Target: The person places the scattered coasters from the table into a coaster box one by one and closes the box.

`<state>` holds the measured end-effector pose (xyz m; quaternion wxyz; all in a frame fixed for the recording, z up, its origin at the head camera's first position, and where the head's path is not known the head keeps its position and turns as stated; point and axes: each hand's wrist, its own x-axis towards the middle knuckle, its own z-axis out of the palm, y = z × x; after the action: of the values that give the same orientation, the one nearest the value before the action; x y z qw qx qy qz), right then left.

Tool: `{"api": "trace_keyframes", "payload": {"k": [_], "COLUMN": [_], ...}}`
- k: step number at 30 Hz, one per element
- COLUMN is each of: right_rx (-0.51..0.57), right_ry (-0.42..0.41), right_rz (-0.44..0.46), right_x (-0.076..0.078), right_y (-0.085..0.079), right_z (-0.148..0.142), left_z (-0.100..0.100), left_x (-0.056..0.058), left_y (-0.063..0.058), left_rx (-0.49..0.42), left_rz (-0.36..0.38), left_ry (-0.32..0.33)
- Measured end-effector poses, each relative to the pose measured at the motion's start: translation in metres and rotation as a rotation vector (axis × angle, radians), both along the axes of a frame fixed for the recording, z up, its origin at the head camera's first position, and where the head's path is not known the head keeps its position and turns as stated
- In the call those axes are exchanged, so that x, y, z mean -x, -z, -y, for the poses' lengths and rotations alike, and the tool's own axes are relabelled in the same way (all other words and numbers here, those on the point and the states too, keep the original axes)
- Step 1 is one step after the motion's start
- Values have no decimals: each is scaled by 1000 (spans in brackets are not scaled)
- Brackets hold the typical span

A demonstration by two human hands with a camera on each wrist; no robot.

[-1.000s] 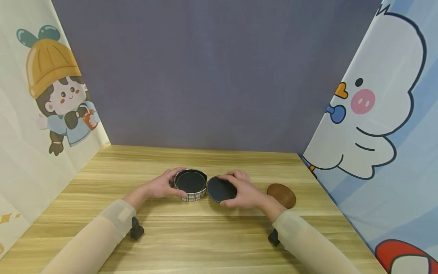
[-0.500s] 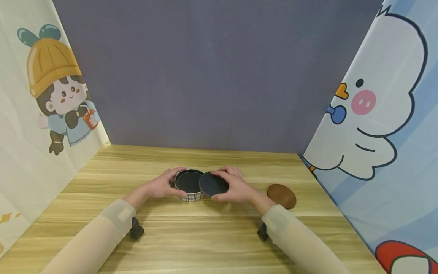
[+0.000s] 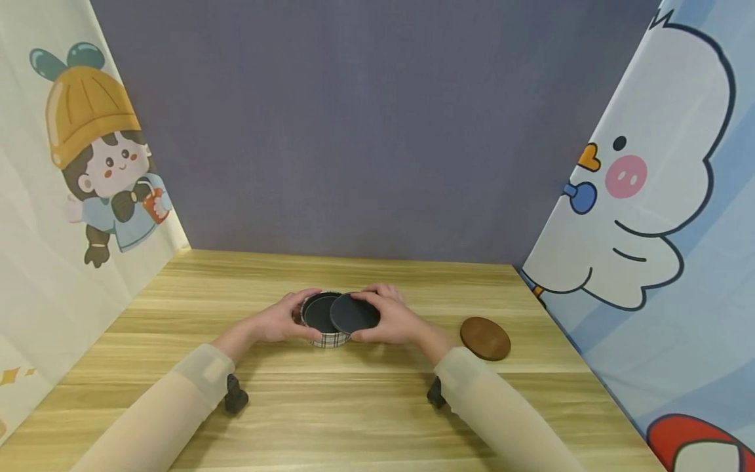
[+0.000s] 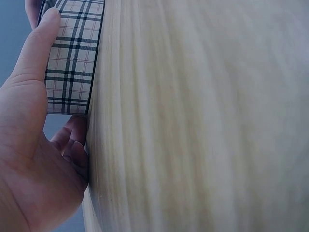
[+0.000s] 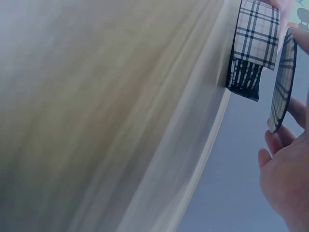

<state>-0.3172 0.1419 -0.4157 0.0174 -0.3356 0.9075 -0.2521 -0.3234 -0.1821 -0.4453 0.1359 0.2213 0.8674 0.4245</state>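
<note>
A round plaid coaster holder [image 3: 330, 340] with a dark inside sits on the wooden table. My left hand [image 3: 278, 321] grips its left side, thumb at the front of the plaid wall [image 4: 72, 63]. In my right hand [image 3: 394, 319] is a round coaster [image 3: 355, 313], dark on top, pinched at its right edge. It hangs tilted over the right part of the holder, hiding that part in the head view. From the right wrist, the coaster [image 5: 284, 82] shows a plaid side and a gap from the holder [image 5: 256, 31], whose wall has a dark striped opening.
A brown round coaster [image 3: 485, 339] lies on the table to the right, beyond my right wrist. A grey panel [image 3: 354, 131] stands behind the table [image 3: 330, 419]. Cartoon-printed sheets flank it on the left [image 3: 35, 229] and right [image 3: 655, 262].
My right hand has carried the dark coaster leftward, from beside the holder to over its right part. My left hand and the holder have stayed in place.
</note>
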Motion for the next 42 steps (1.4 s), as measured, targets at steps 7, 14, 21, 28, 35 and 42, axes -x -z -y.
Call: {"api": "trace_keyframes", "payload": {"k": [7,14,21,28,35,42], "right_rx": [3,-10,-23,-16,-35,-52], "right_ry": [12,9,20,18,15,2], "right_rz": [-19,-8,-4,18,42,66], "right_x": [6,10,13,15,17,18], "right_y": [4,3,5,4,4,3], "right_z": [9,20,32,39,42,44], "left_z": [-1,0,2,3,2,2], "left_x": [0,1,2,3,3,2], "left_y": [-1,0,1,2,2,1], "left_rx": [7,28,40,44,34,20], "left_rz": [-4,-13,-16,0,2,13], "left_ry": [-4,3,6,-1,6,10]}}
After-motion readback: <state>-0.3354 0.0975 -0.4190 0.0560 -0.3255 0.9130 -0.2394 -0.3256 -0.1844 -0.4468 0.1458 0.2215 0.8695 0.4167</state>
